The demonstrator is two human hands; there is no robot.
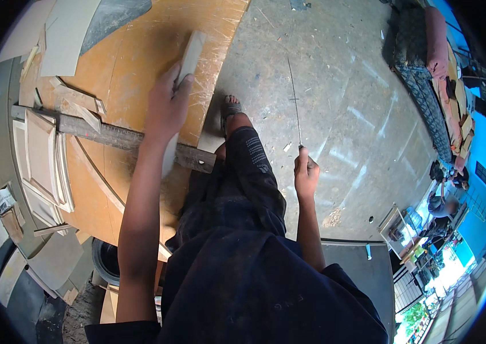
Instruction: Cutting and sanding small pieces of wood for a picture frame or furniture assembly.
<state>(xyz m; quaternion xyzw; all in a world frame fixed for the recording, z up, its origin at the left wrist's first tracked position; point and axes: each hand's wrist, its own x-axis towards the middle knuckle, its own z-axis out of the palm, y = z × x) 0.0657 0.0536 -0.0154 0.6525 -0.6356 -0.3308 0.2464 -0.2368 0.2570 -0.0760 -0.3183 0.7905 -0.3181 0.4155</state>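
My left hand [168, 106] is closed around a pale flat wooden board [195, 49], holding it over a large brown wooden panel at the left. The board runs from beyond my fingers back past my wrist, and its near end is blurred. Low on the right, my right hand [307, 176] grips a long, very thin dark tool [296, 109] by its handle. It points away from me above the concrete floor. A rod or a blade seen edge-on: I cannot tell which.
A dark plank [122, 137] lies across the brown panel [140, 63], beside wood offcuts [77, 94] and stacked frames [41, 143]. Bundled padding [417, 74] stands far right. Another person [440, 205] is at the distant right. My sandalled foot [231, 106] is by the panel's edge.
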